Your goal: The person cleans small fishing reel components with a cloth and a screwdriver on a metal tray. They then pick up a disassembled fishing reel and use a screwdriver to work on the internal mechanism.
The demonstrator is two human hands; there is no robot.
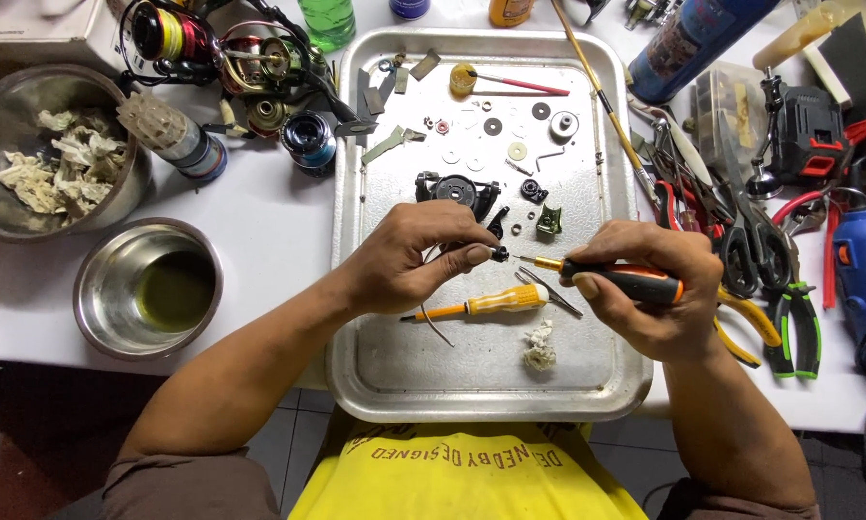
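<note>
Left hand (409, 260): fingertips pinched on a small black part (498, 253); light, rigid, easily dropped.
Right hand (645, 294): fingers wrapped round the screwdriver (626, 281) at its grippy handle.

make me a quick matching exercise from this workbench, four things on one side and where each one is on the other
Things:
1. orange-and-black screwdriver
2. yellow screwdriver
3. small black part
4. scissors

Places:
A. pinched in the left hand
B. lying on the metal tray
C. on the white table, right of the tray
D. held in the right hand

Pairs: 1-D, 2-B, 3-A, 4-C
</note>
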